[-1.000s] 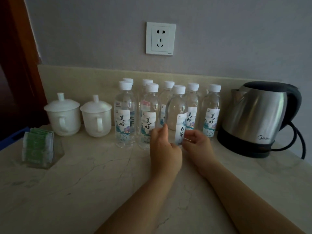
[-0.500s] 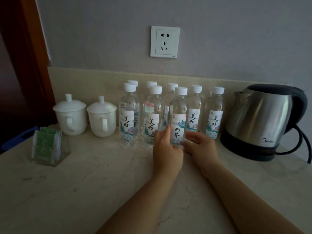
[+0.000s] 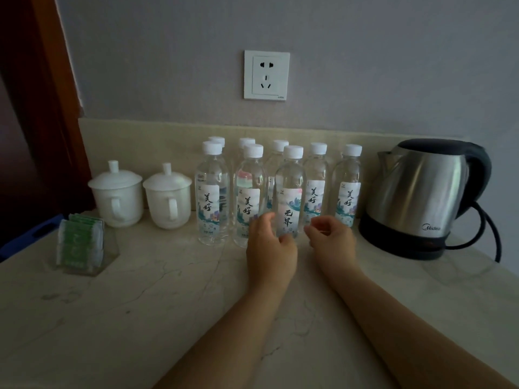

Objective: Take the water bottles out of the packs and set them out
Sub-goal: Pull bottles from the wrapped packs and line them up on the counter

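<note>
Several clear water bottles point(image 3: 212, 192) with white caps and printed labels stand upright in two rows against the backsplash. The front middle bottle point(image 3: 290, 192) has its label facing me. My left hand point(image 3: 271, 245) holds this bottle low down, fingers curled at its left side and thumb across its base. My right hand point(image 3: 331, 237) hovers just right of the bottle, fingers loosely curled, holding nothing. No pack wrapping is in view.
A steel electric kettle point(image 3: 421, 192) on its base stands right of the bottles, its cord trailing right. Two white lidded cups point(image 3: 116, 195) point(image 3: 167, 197) stand left. A clear holder of green tea sachets point(image 3: 80, 242) sits near the marble counter's point(image 3: 140, 318) left edge. A wall socket point(image 3: 266, 75) is above.
The front middle bottle was turned until its label faced me and now stands in the row. My right hand has let go of it and drawn slightly away.
</note>
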Tool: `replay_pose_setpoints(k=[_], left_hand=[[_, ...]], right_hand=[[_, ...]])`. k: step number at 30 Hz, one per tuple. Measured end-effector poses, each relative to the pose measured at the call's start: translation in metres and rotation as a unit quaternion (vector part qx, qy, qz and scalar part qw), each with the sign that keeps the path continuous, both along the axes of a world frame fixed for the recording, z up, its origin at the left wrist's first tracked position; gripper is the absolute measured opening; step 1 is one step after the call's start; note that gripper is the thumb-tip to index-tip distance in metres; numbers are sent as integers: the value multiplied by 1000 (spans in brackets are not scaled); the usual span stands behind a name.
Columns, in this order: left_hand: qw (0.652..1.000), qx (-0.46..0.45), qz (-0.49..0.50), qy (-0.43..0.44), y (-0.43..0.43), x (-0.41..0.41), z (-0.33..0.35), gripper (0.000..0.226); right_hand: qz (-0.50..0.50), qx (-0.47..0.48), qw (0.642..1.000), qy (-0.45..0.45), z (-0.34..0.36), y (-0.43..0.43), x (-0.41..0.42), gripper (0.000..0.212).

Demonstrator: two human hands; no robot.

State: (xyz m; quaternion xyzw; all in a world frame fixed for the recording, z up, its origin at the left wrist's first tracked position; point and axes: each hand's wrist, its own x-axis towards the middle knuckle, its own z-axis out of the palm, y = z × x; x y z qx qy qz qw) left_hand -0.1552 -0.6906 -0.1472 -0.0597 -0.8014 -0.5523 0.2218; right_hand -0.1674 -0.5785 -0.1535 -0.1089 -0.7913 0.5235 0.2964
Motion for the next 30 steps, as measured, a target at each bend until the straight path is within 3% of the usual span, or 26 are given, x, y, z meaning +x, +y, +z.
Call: replay_pose_setpoints(k=[4, 8, 11, 15, 25, 30], left_hand=[[992, -124, 23, 22, -5, 8, 2, 34], [942, -325, 44, 65, -14, 18, 8, 32], [913, -402, 35, 59, -9, 33, 21, 33], [896, -439, 35, 55, 17, 63, 40, 34], [883, -461, -9, 92, 151, 180, 60, 32], [884, -447, -43, 131, 225, 225, 62, 32]], right_hand=[[-12, 162, 987, -4, 1, 1, 11, 10], [-12, 300, 953, -35, 12, 17, 31, 15], [-33, 377, 923, -67, 28, 39, 55, 22], [-43, 452, 884, -114, 46, 75, 96, 26], [-70, 493, 847, -186, 70, 209, 227, 14], [-115, 484, 844, -202, 77, 267, 284, 24]])
